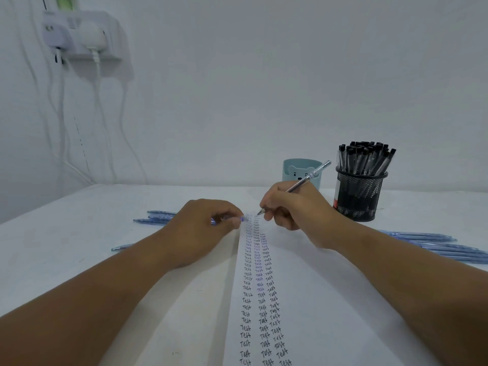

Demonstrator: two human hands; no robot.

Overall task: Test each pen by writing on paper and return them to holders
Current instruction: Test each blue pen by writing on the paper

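A clear-barrelled pen (303,180) is gripped in the right hand (293,207), fingers curled round its lower part, with the tip set on the paper (317,299) at the top of the middle column of writing. The pen is tilted up and to the right, so that its rear end is seen in front of the pale blue cup (293,171) (a bear's face is printed on its side). A small blue pen cap (239,219) is pinched between the fingertips of the left hand (203,228), which rests at the left edge of the paper, just beside the first column. The sheet is covered with three columns of the word "Test", repeated from the near edge up to the hands.

To the right of the cup, near the wall, a black mesh holder (360,194) is packed with black-capped pens (365,157), all standing upright. Loose blue pens (155,216) are laid on the white table (79,247) to the left of the left hand, and another group of blue pens (433,244) is laid on the right, beyond the right forearm. On the wall at the upper left a white power strip (81,35) is mounted, with cables hanging down from it.
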